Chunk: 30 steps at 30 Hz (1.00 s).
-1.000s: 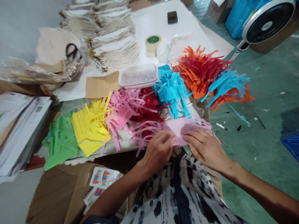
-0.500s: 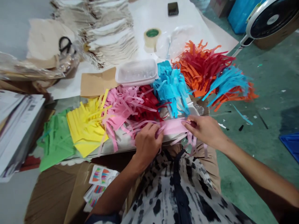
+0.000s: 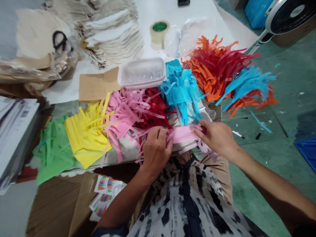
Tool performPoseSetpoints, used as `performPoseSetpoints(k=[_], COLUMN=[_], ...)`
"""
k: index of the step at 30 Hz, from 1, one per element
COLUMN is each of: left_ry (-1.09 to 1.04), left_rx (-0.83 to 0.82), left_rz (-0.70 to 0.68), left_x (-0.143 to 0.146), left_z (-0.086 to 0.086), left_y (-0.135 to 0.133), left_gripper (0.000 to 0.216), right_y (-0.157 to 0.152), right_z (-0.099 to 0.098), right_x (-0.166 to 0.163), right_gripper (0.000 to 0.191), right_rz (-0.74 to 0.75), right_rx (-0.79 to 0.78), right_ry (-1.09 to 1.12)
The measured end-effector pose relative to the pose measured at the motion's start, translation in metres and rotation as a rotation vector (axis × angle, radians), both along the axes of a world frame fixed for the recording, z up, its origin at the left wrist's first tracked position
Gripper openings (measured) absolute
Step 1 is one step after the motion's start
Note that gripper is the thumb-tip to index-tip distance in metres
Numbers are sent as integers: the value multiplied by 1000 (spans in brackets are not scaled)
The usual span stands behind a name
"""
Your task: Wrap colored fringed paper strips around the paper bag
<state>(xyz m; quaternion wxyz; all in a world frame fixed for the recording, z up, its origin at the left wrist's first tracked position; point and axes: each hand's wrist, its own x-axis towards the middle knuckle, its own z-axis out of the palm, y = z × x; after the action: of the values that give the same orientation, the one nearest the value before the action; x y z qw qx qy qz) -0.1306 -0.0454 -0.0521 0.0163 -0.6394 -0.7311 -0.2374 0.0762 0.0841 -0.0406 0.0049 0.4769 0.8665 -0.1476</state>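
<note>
My left hand point(image 3: 156, 151) and my right hand point(image 3: 214, 136) both pinch a strip of light pink fringed tissue paper point(image 3: 181, 134) held across my lap, one hand at each end. Its cut fringes hang down below my right hand. Just beyond it lie piles of fringed paper: pink point(image 3: 125, 110), dark red point(image 3: 155, 107), blue point(image 3: 181, 89), yellow point(image 3: 86, 133) and green point(image 3: 53, 151).
A clear plastic tub point(image 3: 142, 72), a brown card point(image 3: 96, 87), a roll of tape point(image 3: 159, 31) and black scissors point(image 3: 59, 39) lie further back. Orange, red and blue fringes point(image 3: 229, 74) sit right. A fan point(image 3: 288, 16) stands on the green floor. A paper stack point(image 3: 14, 131) is left.
Both hands lifted the pink strip from my lap and moved up towards the piles. My right hand went from lying flat on it to pinching its end.
</note>
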Motion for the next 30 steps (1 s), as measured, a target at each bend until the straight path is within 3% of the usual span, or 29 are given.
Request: performPoseSetpoints(k=[3,5,7,9,13,16,19,22,23,26,30], left_ry=[131,236,309,332,304,308,310,311,315,304,185], left_rx=[67,71,35,-22,-109,-108,-118,-120,-114,-95,-55], left_rz=[-70,-236,-416,-510,-512,-525,-528,-537,-540,-547,-514], left_x=[1,1,2,2,4,6,7,8,8,7,-9], left_z=[4,8,11,13,15,18,22,24,24,21,17], left_y=[0,1,3,3,2,2,4,6,6,3,-9], left_gripper=[35,44,44,40,41,39,39,37,36,36,40], right_y=[0,-2,-5,-5,8,14,-2,-31,-38,-47,-35], right_z=[0,0,0,1,9,22,30,23,17,0,-10], right_x=[-1,-4,-6,-5,18,44,51,39,34,30,42], right_gripper=[45,42,37,33,27,31,32,35,37,40,38], right_rz=[-3,0,2,-3,-11,-22,132,483,539,513,514], right_rx=[10,21,43,77,196,382,507,411,379,370,358], right_ry=[-9,-24,-40,-43,4,10,182,384,383,306,310])
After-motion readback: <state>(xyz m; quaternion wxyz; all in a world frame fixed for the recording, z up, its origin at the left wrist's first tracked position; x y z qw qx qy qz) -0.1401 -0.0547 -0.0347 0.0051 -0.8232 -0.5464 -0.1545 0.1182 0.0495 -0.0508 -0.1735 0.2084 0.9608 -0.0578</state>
